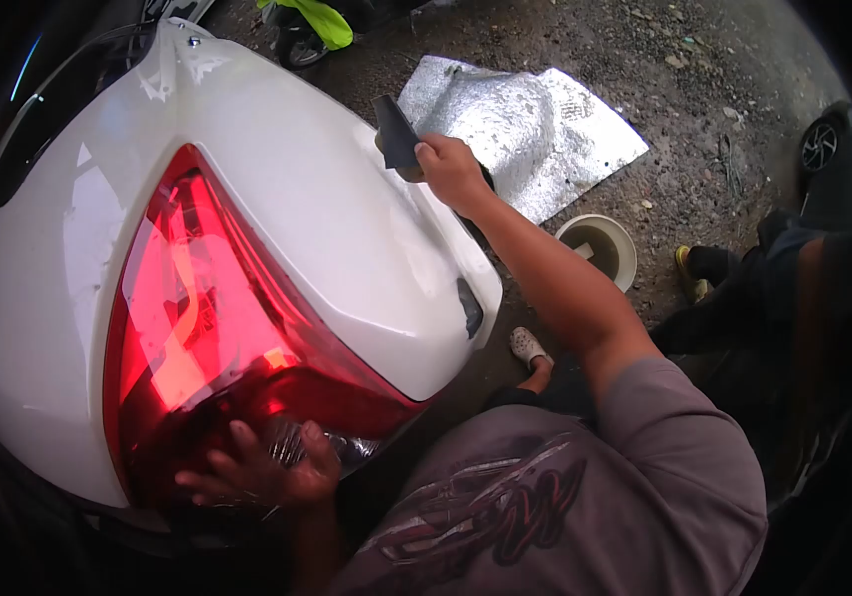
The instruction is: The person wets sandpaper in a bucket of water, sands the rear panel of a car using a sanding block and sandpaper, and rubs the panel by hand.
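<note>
A white car body panel (346,278) with a large red tail light (212,318) fills the left side of the head view. My right hand (446,169) grips a folded, dark grey piece of sandpaper (396,134), raised beside the panel's outer edge. Whether the sandpaper touches the panel, I cannot tell. At the lower end of the tail light is my left hand (272,472), in shadow, fingers spread and nothing in it. It lies against or just over the red lens; the contact is unclear.
On the wet, gritty ground lie a crumpled silver foil sheet (525,129) and a pale bucket (624,248) with murky liquid. Another person's yellowish shoe (686,273) shows at right. A wheel (820,146) stands far right; yellow-green cloth (324,22) hangs at the top.
</note>
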{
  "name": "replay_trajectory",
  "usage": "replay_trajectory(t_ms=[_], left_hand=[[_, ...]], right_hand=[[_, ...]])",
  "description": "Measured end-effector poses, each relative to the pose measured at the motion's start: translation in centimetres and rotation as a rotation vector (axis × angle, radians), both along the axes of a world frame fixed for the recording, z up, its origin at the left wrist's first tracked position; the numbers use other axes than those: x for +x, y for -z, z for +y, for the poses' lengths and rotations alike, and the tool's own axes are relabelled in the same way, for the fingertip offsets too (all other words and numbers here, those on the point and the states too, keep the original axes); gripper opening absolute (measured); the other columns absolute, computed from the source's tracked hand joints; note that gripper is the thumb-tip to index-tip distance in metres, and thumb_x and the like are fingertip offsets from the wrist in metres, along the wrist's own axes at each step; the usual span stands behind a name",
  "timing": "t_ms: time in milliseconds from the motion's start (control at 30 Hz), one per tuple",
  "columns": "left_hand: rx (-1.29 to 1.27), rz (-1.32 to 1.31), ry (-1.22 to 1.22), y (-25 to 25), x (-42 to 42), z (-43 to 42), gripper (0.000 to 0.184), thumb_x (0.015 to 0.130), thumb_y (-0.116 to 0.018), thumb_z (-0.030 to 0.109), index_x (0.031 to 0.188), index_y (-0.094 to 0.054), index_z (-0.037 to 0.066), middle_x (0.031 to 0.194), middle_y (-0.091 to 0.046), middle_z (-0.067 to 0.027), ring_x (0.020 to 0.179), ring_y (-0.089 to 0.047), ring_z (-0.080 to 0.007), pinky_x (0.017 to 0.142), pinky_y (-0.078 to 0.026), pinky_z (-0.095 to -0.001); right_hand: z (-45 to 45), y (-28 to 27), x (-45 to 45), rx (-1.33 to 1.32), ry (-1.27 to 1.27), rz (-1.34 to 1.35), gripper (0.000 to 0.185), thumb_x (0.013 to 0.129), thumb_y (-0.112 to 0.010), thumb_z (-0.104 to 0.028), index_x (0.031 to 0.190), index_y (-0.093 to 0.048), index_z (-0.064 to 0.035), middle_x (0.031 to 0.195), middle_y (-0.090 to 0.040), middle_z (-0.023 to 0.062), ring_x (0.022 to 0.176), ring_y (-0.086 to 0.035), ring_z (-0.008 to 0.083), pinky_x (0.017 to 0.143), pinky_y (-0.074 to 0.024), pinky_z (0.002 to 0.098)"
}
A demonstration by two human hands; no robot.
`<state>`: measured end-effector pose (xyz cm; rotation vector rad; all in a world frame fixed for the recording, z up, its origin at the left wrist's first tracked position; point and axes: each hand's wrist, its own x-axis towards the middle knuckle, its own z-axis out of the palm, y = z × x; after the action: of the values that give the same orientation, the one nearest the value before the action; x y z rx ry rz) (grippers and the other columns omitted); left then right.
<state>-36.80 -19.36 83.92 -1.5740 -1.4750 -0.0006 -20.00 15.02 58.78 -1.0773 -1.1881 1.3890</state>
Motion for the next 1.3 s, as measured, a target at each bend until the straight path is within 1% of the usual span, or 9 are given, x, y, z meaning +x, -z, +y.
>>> replay_trajectory(t_ms=[100,233,367,433,567,733,1067,1133,1300], left_hand=[[0.034,-0.07,0.026,-0.5,1.1,-0.7,0.064,0.101,-0.069,0.039,0.153,-0.058,0.004,0.174,-0.033,-0.0178,0.162,-0.025,-0.0536,0.133,-0.011,-0.0657],[-0.187,-0.771,0.734,-0.8,3.6,-0.1,0.062,0.095,-0.064,0.012,0.152,-0.046,-0.003,0.145,-0.052,-0.0254,0.142,-0.052,-0.0511,0.108,-0.057,-0.0544],[-0.305,-1.228,0.7,-1.2,7.7,4.2,0.081,0.101,-0.07,0.018,0.166,-0.028,-0.002,0.159,-0.043,-0.0331,0.146,-0.052,-0.0449,0.112,-0.053,-0.0519],[-0.202,-1.848,0.705,-1.6,9.0,6.0,0.091,0.101,-0.078,0.027,0.166,-0.025,-0.007,0.161,-0.041,-0.0347,0.143,-0.055,-0.0438,0.109,-0.054,-0.0513],[-0.272,-1.972,0.709,-2.5,9.5,7.7,0.095,0.102,-0.079,0.035,0.169,-0.022,-0.001,0.156,-0.045,-0.0376,0.139,-0.06,-0.0391,0.105,-0.055,-0.0435],[-0.575,-2.224,0.629,-3.0,9.0,8.8,0.03,0.106,-0.072,0.007,0.135,-0.069,-0.001,0.112,-0.074,-0.0056,0.103,-0.068,-0.0093,0.09,-0.057,-0.0259],[-0.385,-2.277,0.614,-3.1,8.9,8.0,0.031,0.101,-0.076,0.002,0.131,-0.07,-0.001,0.111,-0.075,-0.0058,0.098,-0.068,-0.0082,0.09,-0.057,-0.0252],[-0.691,-2.554,0.629,-3.2,7.9,7.9,0.027,0.1,-0.078,0.005,0.125,-0.073,-0.003,0.109,-0.077,-0.0065,0.096,-0.071,-0.0099,0.089,-0.058,-0.0264],[-0.756,-2.565,0.663,-2.1,7.6,8.2,0.024,0.102,-0.077,0.008,0.122,-0.075,-0.004,0.109,-0.079,-0.008,0.098,-0.074,-0.0129,0.091,-0.061,-0.0285]], right_hand=[[-2.8,-4.4,5.5,0.023,-0.188,0.003,0.029,0.107,-0.053,-0.017,0.108,-0.073,0.0054,0.085,-0.075,0.0116,0.086,-0.076,0.0171,0.079,-0.0587,0.0364],[-8.0,-13.3,11.1,0.018,-0.354,0.13,0.028,0.106,-0.053,-0.013,0.118,-0.072,0.004,0.097,-0.076,0.0074,0.084,-0.073,0.015,0.083,-0.0583,0.0342],[-10.7,-20.7,14.3,0.179,-0.529,-0.002,0.024,0.108,-0.056,-0.016,0.115,-0.07,0.0019,0.094,-0.073,0.0048,0.089,-0.07,0.0128,0.086,-0.0566,0.0321],[-11.9,-23.1,15.6,0.262,-0.638,-0.121,0.022,0.109,-0.056,-0.012,0.117,-0.069,0.0029,0.094,-0.073,0.0051,0.089,-0.071,0.0135,0.086,-0.0578,0.0331],[-14.2,-27.6,16.9,0.466,-0.814,-0.268,0.024,0.105,-0.055,-0.001,0.124,-0.067,0.0038,0.097,-0.075,0.0106,0.09,-0.073,0.0166,0.086,-0.0596,0.0353],[-16.0,-29.2,16.9,0.595,-0.614,-0.318,0.031,0.104,-0.071,-0.012,0.131,-0.063,0.0006,0.101,-0.075,0.0115,0.093,-0.074,0.0182,0.087,-0.0594,0.0353],[-15.6,-27.2,15.5,0.357,-0.559,0.005,0.007,0.104,-0.073,-0.005,0.109,-0.069,-0.0027,0.098,-0.073,0.0008,0.092,-0.067,0.0081,0.084,-0.0555,0.03],[-15.4,-27.2,15.7,0.368,-0.571,0.061,0.006,0.104,-0.072,-0.004,0.108,-0.069,-0.003,0.098,-0.073,0.0011,0.093,-0.067,0.0081,0.084,-0.0554,0.03],[-15.6,-26.7,15.7,0.194,-0.695,0.312,0.054,0.092,-0.088,-0.022,0.137,-0.064,-0.0016,0.108,-0.071,0.0045,0.1,-0.069,0.0133,0.085,-0.0565,0.0304]])
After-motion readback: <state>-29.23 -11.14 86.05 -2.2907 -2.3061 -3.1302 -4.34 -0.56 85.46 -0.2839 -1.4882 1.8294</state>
